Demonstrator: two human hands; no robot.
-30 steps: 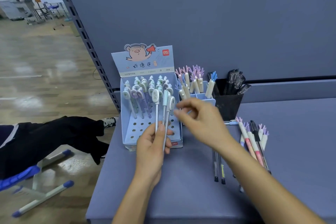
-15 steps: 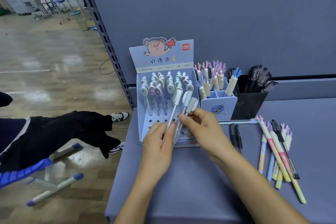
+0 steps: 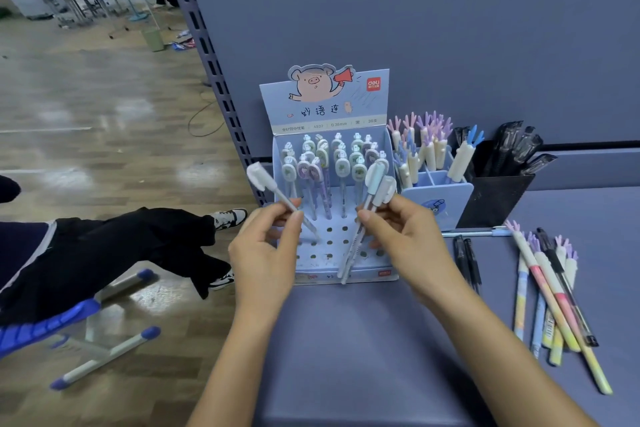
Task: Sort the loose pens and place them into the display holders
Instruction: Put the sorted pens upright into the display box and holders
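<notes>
Forearms are crossing the near edge of the table (image 3: 346, 340), and both hands are hovering just in front of the display box (image 3: 346, 276). The left hand (image 3: 266, 253) is pinching a single white-capped pen (image 3: 259, 177) between thumb and fingertips. That pen is tilting, cap up to the left and tip pointing down at the box's holed floor. The right hand (image 3: 405, 239) is gripping two pens (image 3: 375, 180) together, one capped pale blue and one white. Both are leaning with caps up to the right and tips hanging by the box's front wall.

Toward the right edge of the table, loose pens (image 3: 550, 291) with pastel barrels and antler-like tops are lying in a fanned heap, with a black one lying across them. Between that heap and the box, two black pens (image 3: 467, 260) are lying side by side, and a pale blue pen (image 3: 474, 234) is lying crosswise just behind them.

Inside the box, pens with oval caps are standing upright in the back rows. Just beside the box on the right, a blue holder (image 3: 443, 194) is carrying more antler-topped pens, and a black holder (image 3: 495, 198) next to it is carrying dark pens. Both are standing at the far edge against a grey-blue wall panel (image 3: 450, 28).

Off the table's left edge, a person's black-trousered leg (image 3: 121, 243) is stretching over a wooden floor (image 3: 104, 114) beside a blue chair (image 3: 34, 329).
</notes>
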